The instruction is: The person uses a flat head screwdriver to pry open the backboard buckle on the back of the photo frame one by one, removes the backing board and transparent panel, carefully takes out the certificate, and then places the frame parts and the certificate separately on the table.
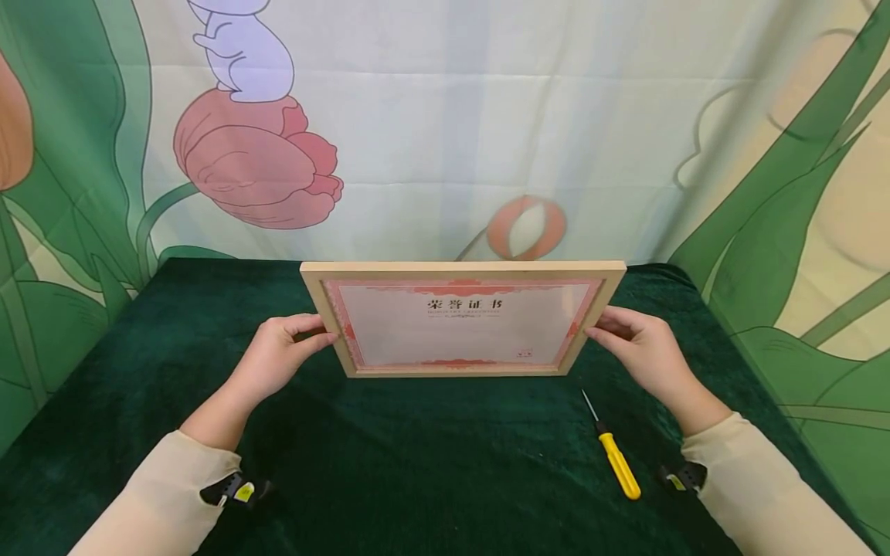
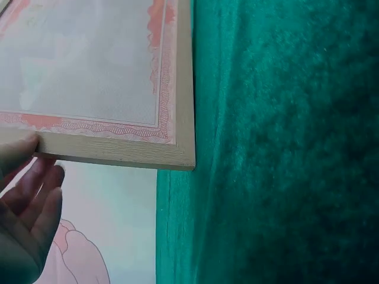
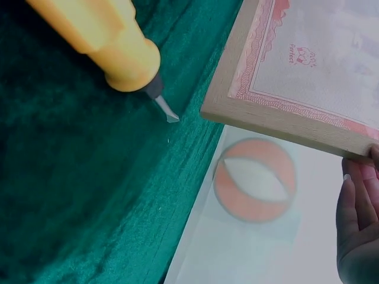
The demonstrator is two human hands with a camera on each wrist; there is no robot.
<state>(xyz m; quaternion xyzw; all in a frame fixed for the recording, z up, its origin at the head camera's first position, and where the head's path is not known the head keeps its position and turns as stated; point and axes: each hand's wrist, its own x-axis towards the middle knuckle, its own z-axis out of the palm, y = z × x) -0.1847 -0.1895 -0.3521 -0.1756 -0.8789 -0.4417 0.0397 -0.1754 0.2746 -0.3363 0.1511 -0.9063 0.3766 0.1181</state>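
At nine and three o'clock, left hand and right hand pinch the framed certificate by its wooden side rails. Likely light but stiff, it's best held there.

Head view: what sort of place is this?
Probably an indoor tabletop work area, perhaps a staged one: a dark green velvety cloth covers the surface, a cartoon-printed backdrop hangs behind, and a yellow-handled screwdriver lies near the framed certificate.

Wooden frame, edge pinched by left fingers; pink-bordered sheet within, beside them; green cloth, well apart; pale backdrop, behind.
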